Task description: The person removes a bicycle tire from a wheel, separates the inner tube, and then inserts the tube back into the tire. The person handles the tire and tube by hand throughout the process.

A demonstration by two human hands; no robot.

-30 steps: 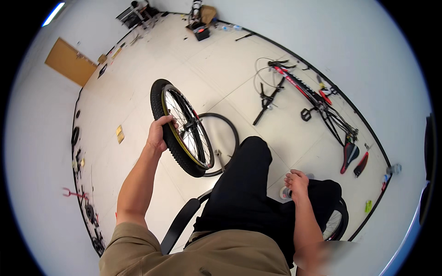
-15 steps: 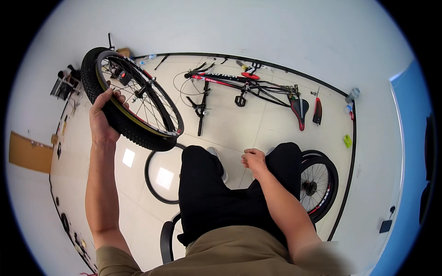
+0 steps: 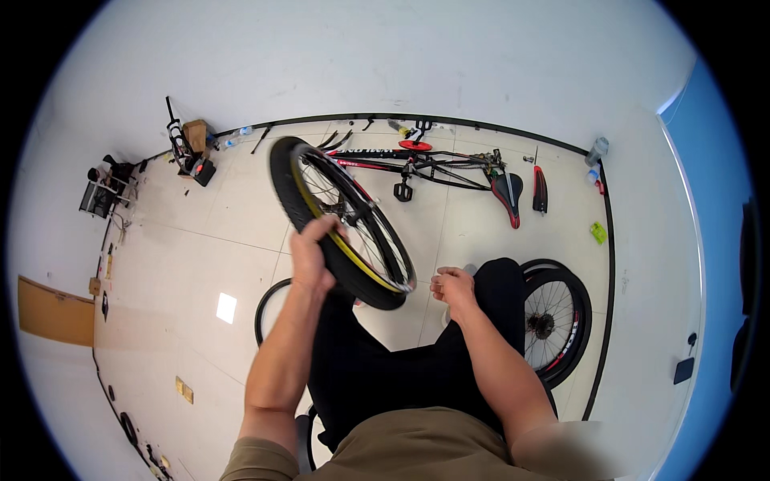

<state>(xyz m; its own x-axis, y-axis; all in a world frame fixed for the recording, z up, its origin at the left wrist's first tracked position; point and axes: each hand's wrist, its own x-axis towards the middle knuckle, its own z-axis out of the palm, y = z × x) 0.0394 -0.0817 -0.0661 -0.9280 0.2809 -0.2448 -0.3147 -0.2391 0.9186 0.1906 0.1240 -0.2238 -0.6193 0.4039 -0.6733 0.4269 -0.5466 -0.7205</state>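
Note:
My left hand (image 3: pixel 314 256) is closed round the black knobby tyre of a bicycle wheel (image 3: pixel 358 224), thumb over its inner side. The wheel hangs tilted in the air above my left knee. A yellow band shows along the gap between tyre and rim, so the tyre seems partly off the rim on this side. Spokes and hub are visible through it. My right hand (image 3: pixel 454 289) rests by my right knee with fingers loosely bent and nothing seen in them. A thin black hoop (image 3: pixel 260 314) lies on the floor, partly hidden behind my left arm.
Ahead on the floor lies a bicycle frame (image 3: pixel 449 170) with saddle (image 3: pixel 507 196) and pedal (image 3: pixel 403 191). A red-black mudguard (image 3: pixel 540 191) lies beside it. Another wheel (image 3: pixel 557 321) is at my right leg. A cardboard box (image 3: pixel 196 136) and bottle (image 3: pixel 597 150) stand by the walls.
My left hand has brought the wheel rightward and nearer, in front of my body, and it now covers part of the bicycle frame. My right hand has shifted slightly to the right.

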